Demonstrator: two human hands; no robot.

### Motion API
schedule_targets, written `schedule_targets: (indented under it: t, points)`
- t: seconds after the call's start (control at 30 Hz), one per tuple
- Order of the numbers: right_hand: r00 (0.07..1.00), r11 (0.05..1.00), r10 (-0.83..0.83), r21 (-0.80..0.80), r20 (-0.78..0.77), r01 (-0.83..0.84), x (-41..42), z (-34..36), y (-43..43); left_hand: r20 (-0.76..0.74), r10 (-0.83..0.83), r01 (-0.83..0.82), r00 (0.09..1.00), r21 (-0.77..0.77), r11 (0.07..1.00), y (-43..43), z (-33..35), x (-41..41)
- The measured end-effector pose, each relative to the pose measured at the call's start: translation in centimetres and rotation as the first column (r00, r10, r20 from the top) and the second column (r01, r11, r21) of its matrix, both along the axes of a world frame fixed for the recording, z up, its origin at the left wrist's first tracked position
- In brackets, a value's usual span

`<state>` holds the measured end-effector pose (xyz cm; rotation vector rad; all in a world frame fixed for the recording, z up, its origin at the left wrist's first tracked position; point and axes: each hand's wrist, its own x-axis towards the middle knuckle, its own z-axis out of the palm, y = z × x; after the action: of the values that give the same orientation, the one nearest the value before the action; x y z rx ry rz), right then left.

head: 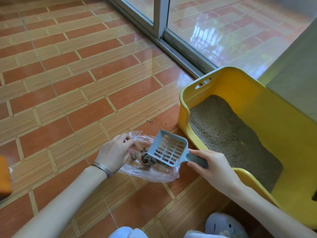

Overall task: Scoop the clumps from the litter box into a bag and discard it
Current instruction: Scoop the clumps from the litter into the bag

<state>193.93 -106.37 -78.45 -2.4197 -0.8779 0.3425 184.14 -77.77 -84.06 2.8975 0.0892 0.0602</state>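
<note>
A clear plastic bag (154, 174) lies on the tiled floor with several dark clumps (147, 158) inside it. My left hand (115, 152) pinches the bag's upper edge and holds it up. My right hand (211, 165) grips the handle of a grey slotted scoop (169, 148), which is tilted with its head over the bag's mouth, right above the clumps. The yellow litter box (274, 117) stands to the right, holding grey litter (228, 134).
A few loose litter grains (152, 122) lie on the floor between the bag and the box. A sliding glass door track (180, 50) runs behind the box. An orange object (5, 177) is at the left edge. My slippers (224, 225) are at the bottom.
</note>
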Motion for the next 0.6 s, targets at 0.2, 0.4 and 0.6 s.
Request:
schedule_targets:
  t: [0.2,0.4,0.6]
  points:
    - [0.992,0.992,-0.123,0.031,0.027,0.122,0.8,3.6,-2.9,-0.028,0.008,-0.007,1.000,0.027,1.000,-0.8,0.2,0.9]
    - [0.942,0.941,-0.335,0.050,-0.016,0.336,1.2,6.0,-8.3,-0.034,-0.010,0.012,0.999,0.041,0.999,-1.5,0.0,1.5]
    - [0.792,0.766,-0.610,-0.269,-0.018,0.583,0.8,5.7,-14.5,-0.051,-0.029,0.030,0.998,0.036,0.999,-1.6,-1.5,1.7]
